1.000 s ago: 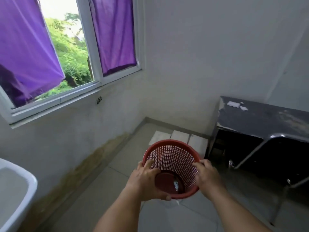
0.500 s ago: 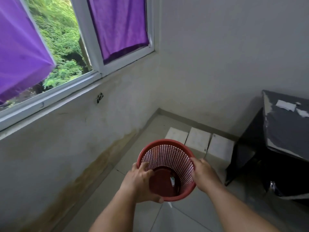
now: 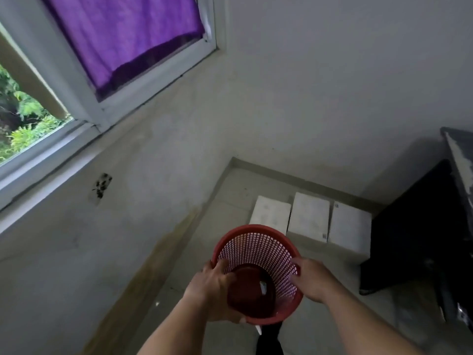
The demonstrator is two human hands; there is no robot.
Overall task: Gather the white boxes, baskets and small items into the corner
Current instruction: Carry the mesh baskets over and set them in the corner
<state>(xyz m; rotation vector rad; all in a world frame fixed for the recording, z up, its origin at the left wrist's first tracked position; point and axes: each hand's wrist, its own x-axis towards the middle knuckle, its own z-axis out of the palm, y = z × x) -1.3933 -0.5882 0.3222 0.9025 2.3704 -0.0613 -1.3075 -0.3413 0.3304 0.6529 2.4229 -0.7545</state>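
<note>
Gripping the red mesh basket (image 3: 256,245) from both sides, the left hand (image 3: 212,290) curls around the left wall and the right hand (image 3: 311,280) curls around the right wall. The basket is held upright, mouth towards the camera, above the tiled floor (image 3: 230,198). It is not resting on the floor. A small white item (image 3: 263,288) lies on the solid red base inside the basket; its type cannot be determined.

3 white boxes (image 3: 309,216) lie flat in 1 row on the floor, close to the far edge of the floor and near its far left corner. The boxes sit side by side, edges nearly touching. In the view, the basket rim overlaps the near edge of the leftmost box.

A dark table (image 3: 422,226) stands at the right edge of the floor, just beside the rightmost box. Its top is grey and worn.

A low skirting (image 3: 294,172) runs along the far edge of the floor. A brown stain (image 3: 158,257) follows the base of the left wall. This wall carries a wall socket (image 3: 102,184) and, above it, a window (image 3: 143,83) with a pale frame. A purple curtain (image 3: 122,34) covers 1 pane. Green foliage (image 3: 23,119) shows through the other pane. A dark trouser leg (image 3: 268,339) appears below the basket.
</note>
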